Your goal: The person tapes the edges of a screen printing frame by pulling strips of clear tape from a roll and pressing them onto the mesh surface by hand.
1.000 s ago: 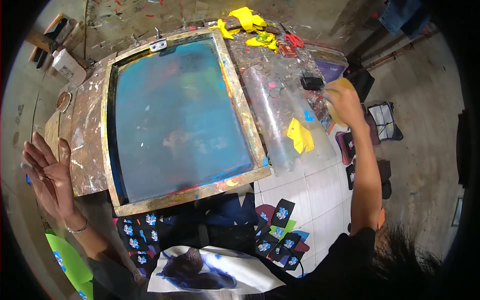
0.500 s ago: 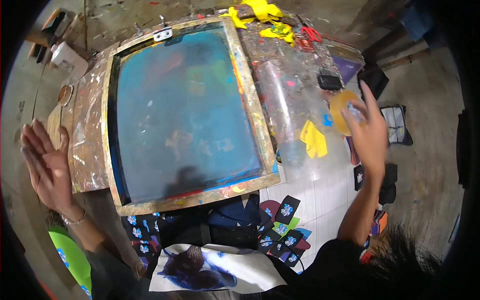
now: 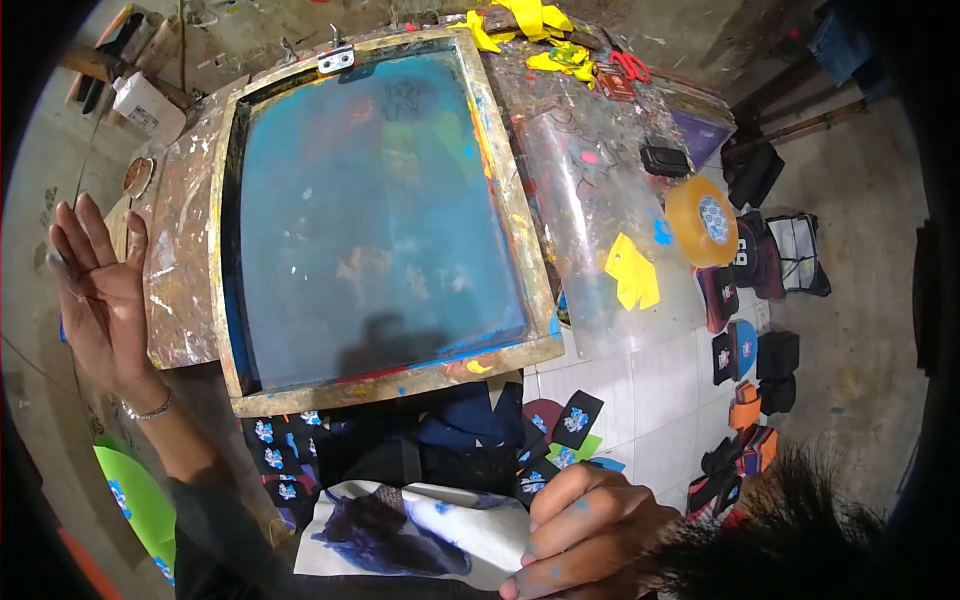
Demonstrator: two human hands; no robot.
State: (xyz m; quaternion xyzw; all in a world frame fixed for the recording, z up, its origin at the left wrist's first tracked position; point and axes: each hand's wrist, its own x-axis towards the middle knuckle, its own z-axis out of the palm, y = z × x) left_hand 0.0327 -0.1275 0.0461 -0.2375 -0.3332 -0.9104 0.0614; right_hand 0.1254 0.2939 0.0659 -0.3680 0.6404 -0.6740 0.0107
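My left hand [image 3: 103, 285] is raised beside the table's left edge, open with its fingers spread and nothing in it. At the lower right, my right hand [image 3: 595, 530] is closed at the right end of a white cloth [image 3: 480, 525] with a dark blue stain, which lies in front of my body; its fingertips are partly hidden. Before me a wooden-framed printing screen [image 3: 370, 230] with blue mesh lies on the paint-spattered table, held at the far side by a metal hinge clamp [image 3: 336, 60]. A roll of clear yellowish tape [image 3: 690, 225] stands right of the screen.
Clear plastic sheet [image 3: 590, 300] covers the table's right part, with a yellow scrap [image 3: 632, 272] on it. Red scissors [image 3: 630, 66], yellow rags [image 3: 530, 20] and a black case [image 3: 664, 161] lie farther back. A white bottle [image 3: 148, 108] stands left. Printed dark pieces [image 3: 575, 418] lie below.
My right hand has let go of the tape roll and come down toward me to the stained cloth. My left hand stays raised, shifted slightly upward.
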